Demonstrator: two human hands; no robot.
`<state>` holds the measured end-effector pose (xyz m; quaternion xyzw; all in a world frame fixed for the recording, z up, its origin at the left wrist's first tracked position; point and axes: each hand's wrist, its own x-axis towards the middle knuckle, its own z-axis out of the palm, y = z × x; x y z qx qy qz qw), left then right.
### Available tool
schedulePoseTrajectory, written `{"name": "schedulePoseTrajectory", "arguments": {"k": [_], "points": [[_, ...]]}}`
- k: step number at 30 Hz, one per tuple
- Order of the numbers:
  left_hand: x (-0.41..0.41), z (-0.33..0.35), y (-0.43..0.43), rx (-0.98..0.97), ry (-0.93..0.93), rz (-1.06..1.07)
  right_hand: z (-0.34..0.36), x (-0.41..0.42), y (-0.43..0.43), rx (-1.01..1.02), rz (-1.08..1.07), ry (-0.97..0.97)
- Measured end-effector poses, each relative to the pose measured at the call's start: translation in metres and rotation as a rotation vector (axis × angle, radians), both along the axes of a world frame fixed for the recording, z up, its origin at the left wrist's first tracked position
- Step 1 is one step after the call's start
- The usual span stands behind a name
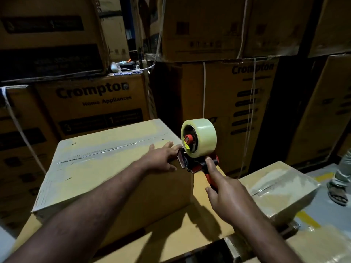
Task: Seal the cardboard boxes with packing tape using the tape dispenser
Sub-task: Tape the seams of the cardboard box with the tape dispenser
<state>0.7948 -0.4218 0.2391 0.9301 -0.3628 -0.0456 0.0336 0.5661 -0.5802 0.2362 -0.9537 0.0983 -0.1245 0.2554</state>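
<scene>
Cardboard box (114, 164) under flat, straight-fingered L hand (161, 158); R hand (226, 190) grips tape dispenser (197, 147).

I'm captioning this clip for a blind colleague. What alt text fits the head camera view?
A person's right hand grips a red tape dispenser at the right end of a cardboard box, while the left hand rests on the box top beside it. Stacked printed cartons fill the dim background.

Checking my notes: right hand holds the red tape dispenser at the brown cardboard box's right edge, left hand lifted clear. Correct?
No: head view shows the left hand resting on the brown cardboard box; the right hand does hold the red tape dispenser.
</scene>
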Motion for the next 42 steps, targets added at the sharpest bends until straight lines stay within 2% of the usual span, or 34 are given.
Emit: {"name": "schedulePoseTrajectory", "arguments": {"k": [10,20,27,32,42], "points": [[-0.012,0.001,0.003,-0.079,-0.046,-0.011,-0.015,-0.002,0.002,-0.025,0.01,-0.028],[-0.023,-0.003,0.002,0.092,-0.204,-0.109,-0.036,-0.008,0.004,-0.04,0.0,-0.048],[-0.032,-0.02,0.013,-0.021,-0.477,-0.164,-0.044,-0.007,0.001,-0.004,0.001,-0.086],[-0.027,-0.025,0.02,-0.231,-0.575,-0.295,-0.053,-0.002,0.002,-0.016,0.011,-0.104],[-0.017,-0.028,0.019,-0.193,-0.502,-0.35,-0.06,-0.005,0.0,-0.025,0.017,-0.096]]}}
